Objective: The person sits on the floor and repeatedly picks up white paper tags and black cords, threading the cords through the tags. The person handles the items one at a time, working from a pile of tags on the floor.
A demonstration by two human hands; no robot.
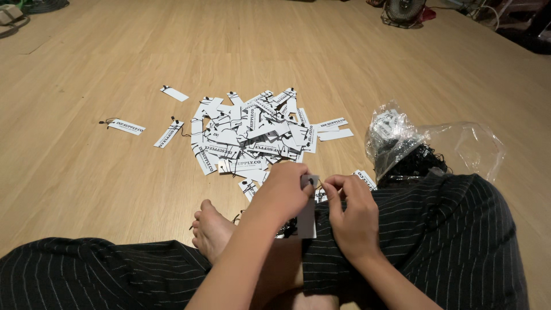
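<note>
The left hand (pixel 284 189) pinched the top of a grey paper tag (pixel 307 215) hanging over the lap, and the right hand (pixel 353 212) pinched a thin black string (pixel 317 185) at its hole. Just beyond lay a heap of white tags (pixel 252 138); right, a clear plastic bag (pixel 419 146) of black strings, on a wooden floor (pixel 86 172)
</note>
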